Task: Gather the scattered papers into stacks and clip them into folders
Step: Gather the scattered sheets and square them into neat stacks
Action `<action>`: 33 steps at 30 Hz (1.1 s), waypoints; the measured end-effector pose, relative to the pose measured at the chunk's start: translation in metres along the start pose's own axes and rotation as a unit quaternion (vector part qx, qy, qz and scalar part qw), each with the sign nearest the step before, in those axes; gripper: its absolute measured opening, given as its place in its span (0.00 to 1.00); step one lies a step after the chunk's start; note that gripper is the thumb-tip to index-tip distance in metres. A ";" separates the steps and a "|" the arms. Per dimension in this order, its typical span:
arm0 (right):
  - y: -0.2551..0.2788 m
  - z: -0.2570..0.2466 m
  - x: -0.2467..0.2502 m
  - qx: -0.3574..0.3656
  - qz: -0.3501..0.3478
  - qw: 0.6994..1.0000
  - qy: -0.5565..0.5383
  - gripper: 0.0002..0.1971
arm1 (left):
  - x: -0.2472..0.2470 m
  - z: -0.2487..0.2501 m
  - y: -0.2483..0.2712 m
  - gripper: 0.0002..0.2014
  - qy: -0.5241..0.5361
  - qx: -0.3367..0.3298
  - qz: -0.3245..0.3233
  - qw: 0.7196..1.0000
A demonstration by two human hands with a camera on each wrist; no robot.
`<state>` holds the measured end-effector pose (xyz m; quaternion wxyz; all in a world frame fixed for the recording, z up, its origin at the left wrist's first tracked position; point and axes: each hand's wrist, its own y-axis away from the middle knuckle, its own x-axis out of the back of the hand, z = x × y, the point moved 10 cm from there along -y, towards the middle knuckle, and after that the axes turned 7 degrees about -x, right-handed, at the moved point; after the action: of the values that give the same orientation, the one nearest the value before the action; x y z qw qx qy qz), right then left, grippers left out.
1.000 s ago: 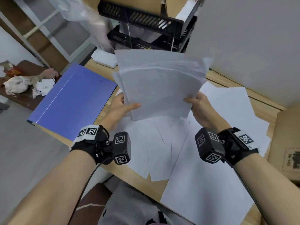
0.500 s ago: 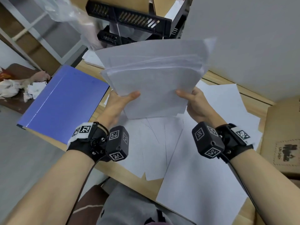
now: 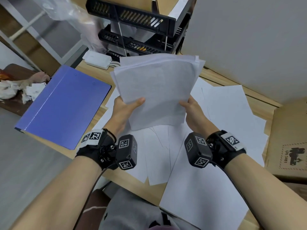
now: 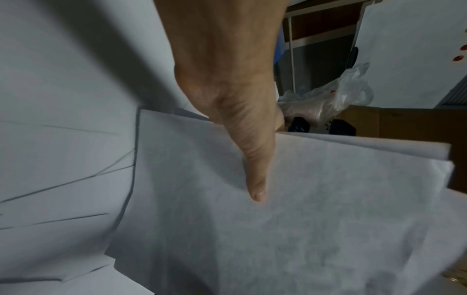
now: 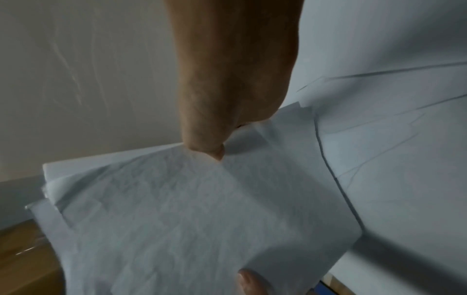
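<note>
Gripping a thin, flexible paper stack [image 3: 156, 90], hands flank its rectangular edges.

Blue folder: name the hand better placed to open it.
Left. The left hand holds the white paper stack on the side nearest the closed blue folder; the right hand would have to cross over.

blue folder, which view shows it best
The head view: the closed blue folder lies whole on the desk, left of the paper stack both hands hold. The right wrist view catches perhaps a blue sliver at its bottom edge; the left wrist view shows none.
</note>
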<state>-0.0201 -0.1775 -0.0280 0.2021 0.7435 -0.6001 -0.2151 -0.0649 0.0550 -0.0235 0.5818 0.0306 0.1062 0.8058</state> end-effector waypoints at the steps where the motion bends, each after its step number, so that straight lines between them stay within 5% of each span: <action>1: 0.000 -0.007 0.000 0.009 0.005 1.000 -0.003 0.19 | 0.000 0.006 -0.003 0.23 0.006 -0.010 -0.002 1.000; 6: 0.001 -0.034 0.005 0.040 0.030 0.999 -0.003 0.18 | -0.003 0.027 -0.016 0.34 0.013 -0.035 -0.033 0.999; 21: -0.015 0.015 0.021 -0.030 0.041 0.997 0.054 0.22 | -0.018 -0.018 -0.015 0.32 -0.036 0.024 -0.025 0.999; 33: -0.011 -0.005 0.024 0.035 -0.016 0.997 0.067 0.22 | -0.018 0.004 -0.025 0.34 -0.030 -0.014 -0.064 0.997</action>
<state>-0.0040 -0.1990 -0.0318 0.2121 0.7725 -0.5802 -0.1473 -0.0352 0.0464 -0.0239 0.6358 0.0396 0.0792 0.7668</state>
